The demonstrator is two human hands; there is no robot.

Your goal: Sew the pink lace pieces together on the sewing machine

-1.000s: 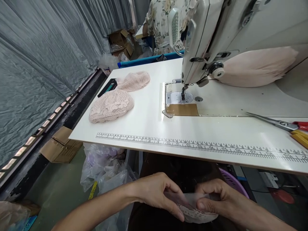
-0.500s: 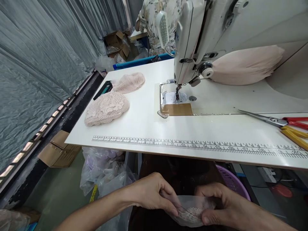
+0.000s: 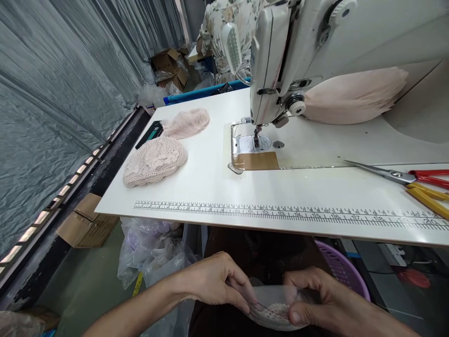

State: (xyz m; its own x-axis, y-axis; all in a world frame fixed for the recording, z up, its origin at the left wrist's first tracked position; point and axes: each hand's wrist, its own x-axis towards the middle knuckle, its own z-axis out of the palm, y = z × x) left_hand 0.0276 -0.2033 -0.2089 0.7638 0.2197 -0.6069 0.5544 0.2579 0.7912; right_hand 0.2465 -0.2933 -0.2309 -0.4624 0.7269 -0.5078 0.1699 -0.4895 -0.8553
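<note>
Both my hands are low in my lap, below the front edge of the white sewing table [image 3: 217,187]. My left hand [image 3: 213,283] and my right hand [image 3: 315,295] pinch opposite sides of a small pale piece of sheer fabric with a lace edge [image 3: 275,306]. Fingers of both hands are closed on it. Two stacks of pink lace pieces [image 3: 154,161] lie on the table's left part. The white sewing machine [image 3: 298,61] stands at the back right, its needle over the plate [image 3: 256,142].
Scissors [image 3: 389,174] with red and yellow handles lie at the right. A printed ruler [image 3: 280,214] runs along the table's front edge. Pink fabric [image 3: 351,96] sits under the machine arm. Plastic bags [image 3: 154,248] and cardboard boxes [image 3: 84,220] are on the floor at left. Another person [image 3: 228,32] is behind.
My hands stay in my lap, working the sheer lace piece between the fingers; it has turned slightly. The view shifted a little, otherwise the table is unchanged.
</note>
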